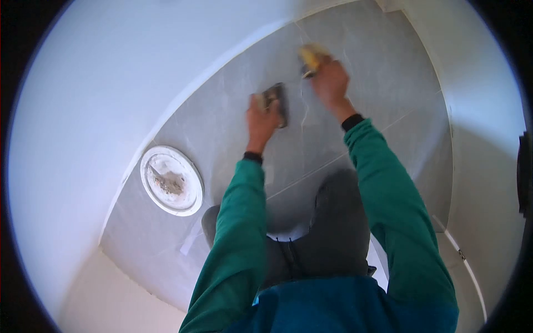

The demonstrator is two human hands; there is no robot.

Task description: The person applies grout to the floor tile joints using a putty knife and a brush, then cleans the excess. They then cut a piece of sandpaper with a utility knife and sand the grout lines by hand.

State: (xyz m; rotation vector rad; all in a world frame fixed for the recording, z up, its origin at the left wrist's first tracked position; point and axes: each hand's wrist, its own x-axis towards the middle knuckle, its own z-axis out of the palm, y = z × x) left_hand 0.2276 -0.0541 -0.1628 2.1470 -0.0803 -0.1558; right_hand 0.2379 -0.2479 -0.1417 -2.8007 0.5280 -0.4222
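Note:
My left hand [262, 123] is closed around a small hand float [282, 105], a dark flat plate with a lighter grip, held close over the grey floor tiles [222, 105]. Farther ahead and to the right, my right hand [332, 84] grips a yellow block-like tool [312, 55] with a dark lower edge, smeared by motion. Between the two hands a thin, wavy pale line [305, 105] runs along the tile. Both hands are apart from each other.
On the left, a round white lid [191, 183] with grey-brown crumbly material [169, 182] lies on the tiles near the wall. White walls [105, 72] close in the floor on the left and right. My bent knees rest behind a straight tile joint [305, 176].

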